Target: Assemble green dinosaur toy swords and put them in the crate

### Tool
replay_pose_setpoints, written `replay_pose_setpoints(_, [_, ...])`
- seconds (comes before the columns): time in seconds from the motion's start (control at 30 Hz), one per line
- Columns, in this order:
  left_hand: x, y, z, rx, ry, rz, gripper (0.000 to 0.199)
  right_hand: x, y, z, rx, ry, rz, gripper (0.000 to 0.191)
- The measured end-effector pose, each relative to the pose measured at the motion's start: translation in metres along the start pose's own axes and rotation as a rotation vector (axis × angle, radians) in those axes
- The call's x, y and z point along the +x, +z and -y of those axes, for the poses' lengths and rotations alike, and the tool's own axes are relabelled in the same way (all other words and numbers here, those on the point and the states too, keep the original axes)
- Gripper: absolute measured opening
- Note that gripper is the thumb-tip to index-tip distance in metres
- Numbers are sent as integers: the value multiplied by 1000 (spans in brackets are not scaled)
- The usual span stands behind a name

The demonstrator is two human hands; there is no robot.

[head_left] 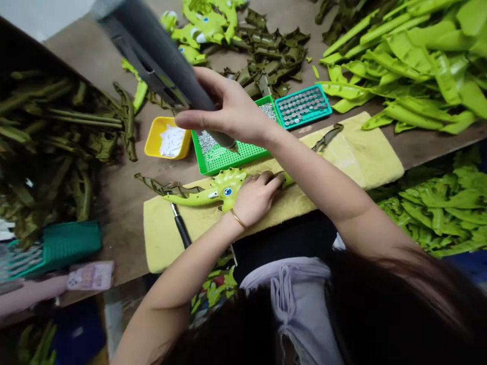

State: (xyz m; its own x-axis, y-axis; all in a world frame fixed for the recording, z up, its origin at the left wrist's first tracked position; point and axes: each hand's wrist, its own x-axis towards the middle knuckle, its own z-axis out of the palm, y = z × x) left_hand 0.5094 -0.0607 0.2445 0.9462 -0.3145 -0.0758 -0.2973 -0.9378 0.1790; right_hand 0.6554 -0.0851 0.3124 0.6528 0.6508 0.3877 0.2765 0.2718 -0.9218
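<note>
A lime-green plastic piece [228, 191] with a spiky crest and a blue eye lies on the yellow pad [163, 228]. My left hand [258, 198] presses down on its right part, fingers curled over it. Above the trays, my right hand [228, 109] grips a grey power screwdriver [160, 61], its tip pointing down toward the green piece but apart from it. Dark olive parts [182, 190] lie along the piece's far side. A black-handled tool [180, 225] rests on the pad's left side.
Behind the pad stand a green tray [216, 163] of small metal screws, a teal tray [303, 107] of round metal pieces and a yellow box [154, 139] of white pieces. Olive parts [68, 132] pile up at left, lime-green parts [418, 66] at right.
</note>
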Motion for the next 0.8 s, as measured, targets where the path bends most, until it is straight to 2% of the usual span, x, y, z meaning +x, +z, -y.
replay_pose_setpoints(0.07, [-7, 0, 12, 17, 16, -23, 36, -4, 4, 2, 65, 97, -80, 29])
replay_pose_setpoints(0.1, [-11, 0, 17, 30, 18, -39, 36, -7, 1, 2, 104, 101, -126, 27])
replay_pose_setpoints(0.2, [-19, 3, 29, 84, -4, -136, 35, -10, -22, -9, 132, -38, -297, 25])
replay_pose_setpoints(0.3, [-21, 8, 34, 83, -46, -264, 34, -10, -45, -35, 17, -169, -504, 25])
replay_pose_setpoints(0.4, [-19, 10, 34, -5, -91, -328, 33, -12, -56, -63, -140, -234, -676, 33])
replay_pose_setpoints(0.57, [-17, 9, 37, -56, -88, -358, 29, -17, -62, -84, -380, -161, -663, 52])
replay_pose_setpoints(0.67, [-17, 8, 39, -46, -55, -370, 28, -19, -64, -87, -474, -112, -650, 54])
replay_pose_setpoints(0.8, [-17, 7, 41, -19, -25, -363, 28, -22, -68, -88, -541, 1, -563, 54])
